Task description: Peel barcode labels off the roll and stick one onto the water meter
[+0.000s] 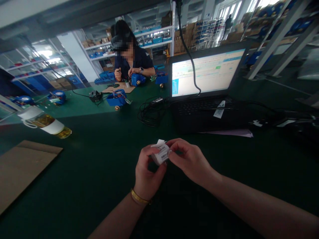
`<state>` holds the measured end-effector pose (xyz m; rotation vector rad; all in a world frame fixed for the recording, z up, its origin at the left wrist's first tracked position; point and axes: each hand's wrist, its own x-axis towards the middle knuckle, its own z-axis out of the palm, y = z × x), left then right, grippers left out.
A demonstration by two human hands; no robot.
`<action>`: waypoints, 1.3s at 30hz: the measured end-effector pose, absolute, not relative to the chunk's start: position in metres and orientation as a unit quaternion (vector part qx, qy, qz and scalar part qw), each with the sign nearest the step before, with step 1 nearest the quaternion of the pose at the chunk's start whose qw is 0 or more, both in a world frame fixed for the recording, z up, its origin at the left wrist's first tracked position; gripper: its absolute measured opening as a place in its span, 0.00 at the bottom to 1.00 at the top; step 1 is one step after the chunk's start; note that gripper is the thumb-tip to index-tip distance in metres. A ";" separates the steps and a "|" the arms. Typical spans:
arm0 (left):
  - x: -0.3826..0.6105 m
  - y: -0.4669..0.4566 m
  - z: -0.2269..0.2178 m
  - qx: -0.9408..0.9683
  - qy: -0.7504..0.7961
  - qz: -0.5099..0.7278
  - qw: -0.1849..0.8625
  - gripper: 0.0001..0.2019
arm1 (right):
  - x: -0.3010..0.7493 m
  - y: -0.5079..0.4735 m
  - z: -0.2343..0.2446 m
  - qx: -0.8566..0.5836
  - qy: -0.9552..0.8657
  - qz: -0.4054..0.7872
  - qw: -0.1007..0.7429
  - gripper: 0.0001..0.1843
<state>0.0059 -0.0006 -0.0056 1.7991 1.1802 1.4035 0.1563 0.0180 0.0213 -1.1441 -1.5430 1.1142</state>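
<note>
A small white roll of barcode labels (161,153) is held up over the green table in front of me. My left hand (149,169) wraps round it from the left, thumb below and fingers above. From the right, my right hand (185,156) pinches the edge of the labels between thumb and forefinger. Printed barcodes face up toward me, and a loose white flap sticks up at the top. The fingers cover part of the roll's sides.
An open laptop (206,73) stands at the back right, with a label strip (219,109) on its keyboard. Black cables (151,113) lie beside it. A tea bottle (47,122) and cardboard (27,169) are left. Across the table a person (132,59) works near blue meter housings (117,98).
</note>
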 end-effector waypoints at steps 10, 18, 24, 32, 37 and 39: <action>0.006 -0.001 -0.007 0.685 0.444 0.519 0.254 0.19 | 0.157 0.019 0.024 -0.471 -0.629 0.435 0.440 0.07; 0.004 -0.001 -0.008 0.693 0.450 0.502 0.255 0.20 | 0.159 0.021 0.022 -0.466 -0.637 0.433 0.435 0.07; 0.004 0.000 -0.010 0.695 0.446 0.505 0.250 0.20 | 0.159 0.021 0.023 -0.470 -0.645 0.423 0.428 0.08; 0.004 0.000 -0.008 0.700 0.449 0.501 0.240 0.19 | 0.159 0.022 0.021 -0.472 -0.650 0.417 0.425 0.08; 0.005 -0.001 -0.008 0.699 0.451 0.504 0.232 0.19 | 0.159 0.022 0.021 -0.470 -0.654 0.413 0.425 0.08; 0.004 -0.001 -0.008 0.702 0.449 0.501 0.232 0.19 | 0.160 0.022 0.023 -0.476 -0.655 0.412 0.418 0.08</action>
